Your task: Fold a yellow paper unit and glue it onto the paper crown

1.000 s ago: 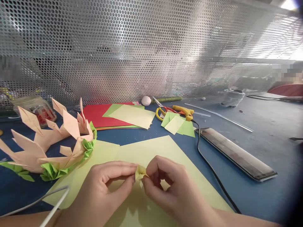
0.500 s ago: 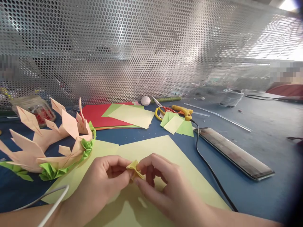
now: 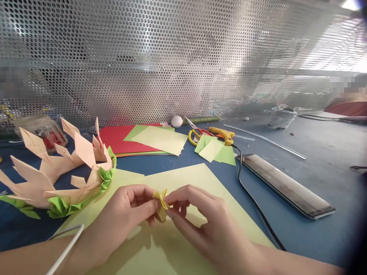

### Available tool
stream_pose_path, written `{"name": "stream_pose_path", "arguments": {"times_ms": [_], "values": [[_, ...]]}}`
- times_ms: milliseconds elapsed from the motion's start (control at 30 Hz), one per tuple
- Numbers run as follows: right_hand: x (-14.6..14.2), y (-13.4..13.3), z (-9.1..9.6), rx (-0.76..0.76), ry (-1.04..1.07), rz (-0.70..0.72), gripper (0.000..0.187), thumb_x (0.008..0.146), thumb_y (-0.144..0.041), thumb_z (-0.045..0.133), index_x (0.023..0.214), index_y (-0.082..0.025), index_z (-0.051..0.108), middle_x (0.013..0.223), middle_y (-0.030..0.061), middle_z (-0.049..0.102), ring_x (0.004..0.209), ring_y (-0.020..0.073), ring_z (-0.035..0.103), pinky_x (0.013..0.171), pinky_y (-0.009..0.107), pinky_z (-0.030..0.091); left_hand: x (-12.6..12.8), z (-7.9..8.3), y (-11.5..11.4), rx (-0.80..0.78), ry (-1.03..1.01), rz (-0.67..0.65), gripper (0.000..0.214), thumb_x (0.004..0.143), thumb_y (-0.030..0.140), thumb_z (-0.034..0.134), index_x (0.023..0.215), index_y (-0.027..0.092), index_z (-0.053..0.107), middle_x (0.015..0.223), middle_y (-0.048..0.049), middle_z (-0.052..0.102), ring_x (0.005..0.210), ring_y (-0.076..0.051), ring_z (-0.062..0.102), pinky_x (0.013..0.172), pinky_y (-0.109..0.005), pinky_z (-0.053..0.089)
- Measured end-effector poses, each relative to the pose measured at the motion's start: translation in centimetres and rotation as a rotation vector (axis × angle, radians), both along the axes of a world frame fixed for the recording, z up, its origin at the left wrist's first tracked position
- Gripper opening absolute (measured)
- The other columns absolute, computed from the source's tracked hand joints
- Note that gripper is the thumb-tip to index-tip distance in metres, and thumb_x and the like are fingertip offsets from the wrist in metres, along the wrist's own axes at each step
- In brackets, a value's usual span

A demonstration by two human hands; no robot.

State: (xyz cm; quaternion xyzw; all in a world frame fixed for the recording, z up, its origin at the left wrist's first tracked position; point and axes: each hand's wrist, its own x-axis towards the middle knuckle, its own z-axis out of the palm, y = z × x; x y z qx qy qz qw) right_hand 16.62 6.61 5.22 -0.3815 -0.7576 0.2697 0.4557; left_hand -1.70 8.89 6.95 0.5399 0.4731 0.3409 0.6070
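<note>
Between my hands is a small folded yellow paper piece (image 3: 162,206), its pointed tips spread outward. My left hand (image 3: 129,210) is closed on its left side, thumb and forefinger pinching it. From the right, the thumb and forefinger of my right hand (image 3: 200,217) grip its edge. Both hands hover over a large pale yellow paper sheet (image 3: 183,173) and cast shadows on it. To the left stands a peach paper crown (image 3: 57,164) with folded points and green paper leaves (image 3: 61,206) along its base.
Behind lie red paper sheets (image 3: 120,139), scissors (image 3: 192,138), a yellow glue gun (image 3: 223,134) and small green paper squares (image 3: 226,154). A phone (image 3: 286,187) rests at right beside a black cable (image 3: 252,210). A jar (image 3: 43,131) stands near the perforated metal screen (image 3: 160,57).
The yellow paper piece has turned more upright, and its tips show more spread. My right fingers have shifted slightly along its edge.
</note>
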Motion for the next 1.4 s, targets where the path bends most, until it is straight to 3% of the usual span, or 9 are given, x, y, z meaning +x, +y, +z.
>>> {"name": "stream_pose_path", "arguments": {"times_ms": [467, 533, 633, 767, 1033, 1200, 1300, 1400], "values": [[0.24, 0.33, 0.64, -0.104, -0.048, 0.008, 0.017, 0.091, -0.009, 0.057, 0.093, -0.02, 0.07, 0.082, 0.0021, 0.071, 0.072, 0.0143, 0.064, 0.069, 0.026, 0.053, 0.21, 0.25, 0.0, -0.029, -0.004, -0.001, 0.023, 0.074, 0.032, 0.078, 0.091, 0.018, 0.077, 0.068, 0.0021, 0.071, 0.059, -0.011, 0.057, 0.059, -0.021, 0.042], [0.32, 0.38, 0.67, -0.116, -0.054, 0.02, 0.011, 0.089, -0.013, 0.065, 0.095, -0.021, 0.07, 0.086, 0.0021, 0.072, 0.078, 0.0159, 0.066, 0.074, 0.028, 0.054, 0.15, 0.18, 0.0, -0.052, -0.021, 0.015, 0.026, 0.073, 0.032, 0.079, 0.095, 0.018, 0.075, 0.073, 0.0009, 0.074, 0.062, -0.012, 0.059, 0.059, -0.021, 0.044], [0.45, 0.4, 0.56, -0.12, -0.071, 0.049, 0.023, 0.081, -0.013, 0.076, 0.102, -0.022, 0.07, 0.097, 0.0028, 0.073, 0.09, 0.0179, 0.068, 0.082, 0.028, 0.053, -0.01, 0.28, -0.01, -0.087, -0.046, 0.022, 0.028, 0.074, 0.03, 0.079, 0.098, 0.018, 0.072, 0.075, 0.0013, 0.075, 0.063, -0.011, 0.062, 0.061, -0.021, 0.046], [0.52, 0.44, 0.3, -0.077, -0.067, 0.048, 0.022, 0.087, -0.012, 0.067, 0.107, -0.022, 0.07, 0.097, 0.0034, 0.073, 0.089, 0.0164, 0.068, 0.081, 0.027, 0.054, -0.19, 0.44, 0.03, -0.114, -0.068, 0.029, 0.025, 0.074, 0.029, 0.078, 0.096, 0.019, 0.071, 0.075, 0.0024, 0.075, 0.064, -0.011, 0.064, 0.064, -0.02, 0.048], [0.44, 0.56, 0.51, -0.026, -0.048, 0.056, 0.025, 0.09, -0.004, 0.053, 0.096, -0.022, 0.069, 0.087, 0.0024, 0.073, 0.078, 0.0142, 0.068, 0.072, 0.025, 0.055, 0.04, 0.5, 0.13, -0.091, -0.054, 0.012, 0.009, 0.072, 0.024, 0.077, 0.079, 0.019, 0.075, 0.069, 0.0032, 0.073, 0.061, -0.011, 0.065, 0.061, -0.019, 0.048], [0.44, 0.66, 0.46, 0.036, -0.022, 0.023, 0.021, 0.09, -0.004, 0.054, 0.091, -0.02, 0.068, 0.088, 0.0049, 0.069, 0.077, 0.0141, 0.066, 0.071, 0.025, 0.055, 0.18, 0.66, 0.08, -0.056, -0.037, 0.004, 0.01, 0.071, 0.02, 0.074, 0.08, 0.02, 0.078, 0.062, 0.0033, 0.072, 0.06, -0.011, 0.064, 0.056, -0.018, 0.046], [0.46, 0.45, 0.4, 0.094, -0.023, 0.034, 0.005, 0.09, -0.015, 0.066, 0.09, -0.02, 0.068, 0.087, 0.0044, 0.067, 0.076, 0.0148, 0.065, 0.07, 0.025, 0.057, 0.11, 0.46, 0.01, -0.046, -0.026, 0.012, 0.011, 0.073, 0.02, 0.072, 0.082, 0.021, 0.079, 0.067, 0.0021, 0.075, 0.062, -0.011, 0.065, 0.058, -0.018, 0.047], [0.44, 0.22, 0.35, 0.178, -0.049, 0.028, 0.008, 0.086, -0.023, 0.075, 0.088, -0.018, 0.069, 0.085, 0.0041, 0.065, 0.073, 0.0144, 0.066, 0.069, 0.023, 0.058, 0.1, 0.22, -0.05, -0.028, -0.018, 0.009, 0.009, 0.073, 0.02, 0.074, 0.08, 0.021, 0.079, 0.066, 0.0023, 0.075, 0.059, -0.011, 0.063, 0.057, -0.019, 0.048]]}}
